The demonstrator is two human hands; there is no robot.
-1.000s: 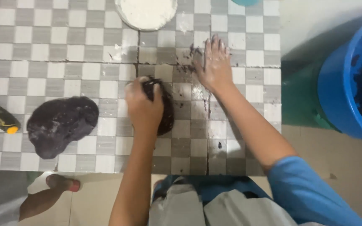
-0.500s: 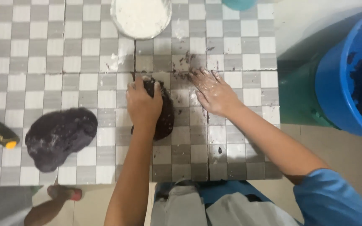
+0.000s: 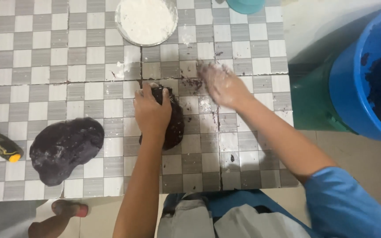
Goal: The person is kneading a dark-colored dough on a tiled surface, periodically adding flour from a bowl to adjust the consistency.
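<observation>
The dark dough lump (image 3: 170,121) is found near the middle of the checkered tabletop (image 3: 31,66), pressed under the left hand (image 3: 151,112), whose fingers are curled closed over its far end. The right hand (image 3: 221,83) is held open and flat just beside it, dusted white and blurred. The lump is judged soft, heavy and sticky; it is best gripped from above, around its thick body. A second dark lump (image 3: 65,150) lies well apart, and a bowl of white flour (image 3: 146,20) stands beyond.

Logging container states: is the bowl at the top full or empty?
Nearly full: white powder fills the bowl almost to its rim.
</observation>
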